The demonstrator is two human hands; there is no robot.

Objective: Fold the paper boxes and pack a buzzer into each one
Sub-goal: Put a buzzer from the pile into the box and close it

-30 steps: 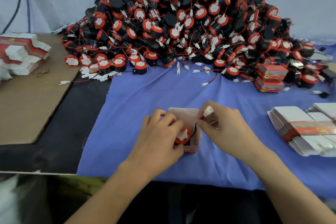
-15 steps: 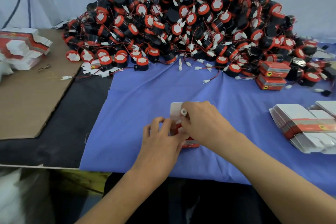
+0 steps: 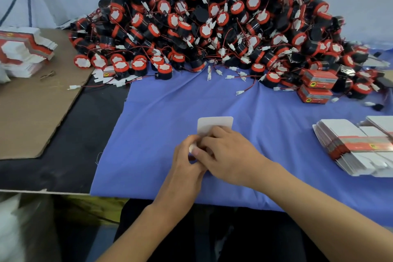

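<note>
Since one second ago the right hand (image 3: 230,155) has moved to the left and now lies over the paper box (image 3: 214,125), so the red-rimmed buzzer that was seen in the open box is hidden under both hands. The left hand (image 3: 187,162) grasps the box from its left side with curled fingers. The right hand covers it from above with bent fingers and holds it too, and its thumb presses on a small white piece. Only the white flap of the box shows, just beyond the fingertips on the far side. The box sits on the blue cloth (image 3: 159,112) that covers the tabletop, directly in front of the person. Well behind it lies the big pile of buzzers (image 3: 212,27), with two closed boxes (image 3: 316,86) at its right foot. A stack of flat boxes (image 3: 350,147) lies to the right of the hands, apart from them. On the left is a cardboard sheet (image 3: 32,108).
</note>
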